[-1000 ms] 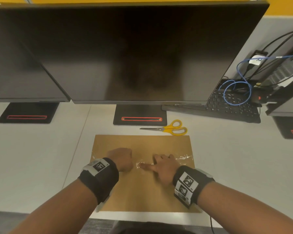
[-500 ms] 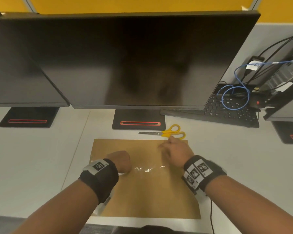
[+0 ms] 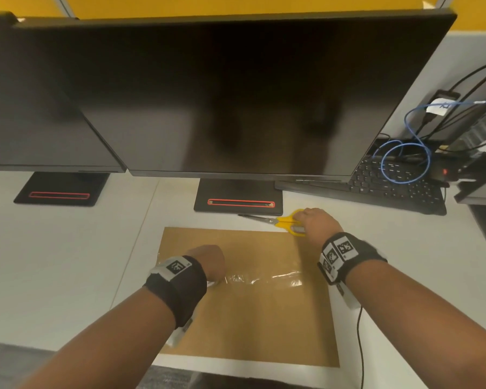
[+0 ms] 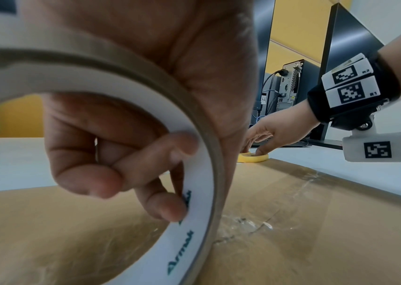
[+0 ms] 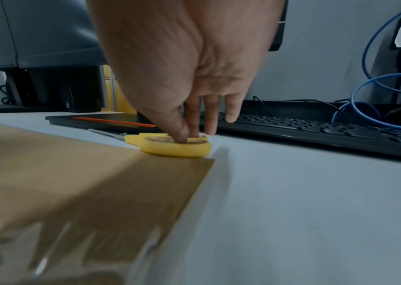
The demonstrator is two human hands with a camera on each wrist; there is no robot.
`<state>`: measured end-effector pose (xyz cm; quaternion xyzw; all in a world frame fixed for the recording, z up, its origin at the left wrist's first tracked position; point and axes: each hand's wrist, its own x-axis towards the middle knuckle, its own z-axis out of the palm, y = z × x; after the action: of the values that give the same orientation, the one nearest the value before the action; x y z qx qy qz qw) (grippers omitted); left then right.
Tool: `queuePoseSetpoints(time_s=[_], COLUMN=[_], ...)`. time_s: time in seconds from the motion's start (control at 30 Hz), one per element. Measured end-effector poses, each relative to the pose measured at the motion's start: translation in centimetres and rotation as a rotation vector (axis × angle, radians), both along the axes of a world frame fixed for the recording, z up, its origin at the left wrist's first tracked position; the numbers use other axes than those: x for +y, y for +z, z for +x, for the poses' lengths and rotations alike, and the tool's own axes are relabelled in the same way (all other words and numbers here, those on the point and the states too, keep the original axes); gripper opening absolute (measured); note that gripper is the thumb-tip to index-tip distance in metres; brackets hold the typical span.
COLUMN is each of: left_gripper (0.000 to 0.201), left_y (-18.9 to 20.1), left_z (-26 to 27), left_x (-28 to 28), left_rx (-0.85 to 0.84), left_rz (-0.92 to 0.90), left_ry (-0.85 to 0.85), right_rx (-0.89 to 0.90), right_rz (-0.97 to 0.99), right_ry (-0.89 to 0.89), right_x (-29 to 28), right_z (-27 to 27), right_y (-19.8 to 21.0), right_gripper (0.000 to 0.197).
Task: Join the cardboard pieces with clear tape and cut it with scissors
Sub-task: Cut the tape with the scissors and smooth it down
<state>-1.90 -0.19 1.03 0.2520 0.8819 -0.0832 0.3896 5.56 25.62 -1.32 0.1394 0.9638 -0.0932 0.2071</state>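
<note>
Brown cardboard [image 3: 250, 318] lies flat on the white desk, with a strip of clear tape [image 3: 264, 279] across its middle. My left hand [image 3: 208, 262] rests on the cardboard at the strip's left end and grips the tape roll [image 4: 194, 173], fingers curled through its white core. Yellow-handled scissors [image 3: 284, 220] lie just beyond the cardboard's far edge, blades pointing left. My right hand [image 3: 314, 223] is on their handles [image 5: 170, 146], thumb and fingertips pressed into a yellow loop. The scissors still lie on the desk.
Two dark monitors [image 3: 236, 94] on black stands [image 3: 237, 197] fill the back of the desk. A black keyboard [image 3: 390, 186] with a coiled blue cable [image 3: 404, 161] and more wires sits at the back right. The desk's front edge [image 3: 236, 372] is just below the cardboard.
My right hand left the tape strip and moved away from me and to the right, onto the scissor handles. The left hand stayed on the cardboard with the roll.
</note>
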Motion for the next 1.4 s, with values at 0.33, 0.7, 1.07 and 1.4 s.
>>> queuePoseSetpoints(time_s=[0.33,0.7,1.07,1.4], left_gripper=[0.022,0.023,0.025,0.023], left_y=[-0.3,0.0,0.7,1.1], left_z=[-0.1,-0.1,-0.3,-0.5], left_x=[-0.4,-0.6,-1.2,-1.5], left_rx=[0.002,-0.016,-0.065,-0.113], left_rz=[-0.007,0.025,0.031,0.109], left_ry=[-0.049,-0.013,-0.003,0.057], right_rx=[-0.015,0.049,0.064,0.038], right_rz=[0.184,0.223,0.087,0.066], right_ry=[0.107,0.216,0.35,0.423], right_x=[-0.7,-2.0,-3.2,-7.4], right_z=[-0.8,0.7,5.9,4.9], right_y=[-0.1,0.6,3.6,2.8], right_gripper=[0.044,0.048,0.046,0.046])
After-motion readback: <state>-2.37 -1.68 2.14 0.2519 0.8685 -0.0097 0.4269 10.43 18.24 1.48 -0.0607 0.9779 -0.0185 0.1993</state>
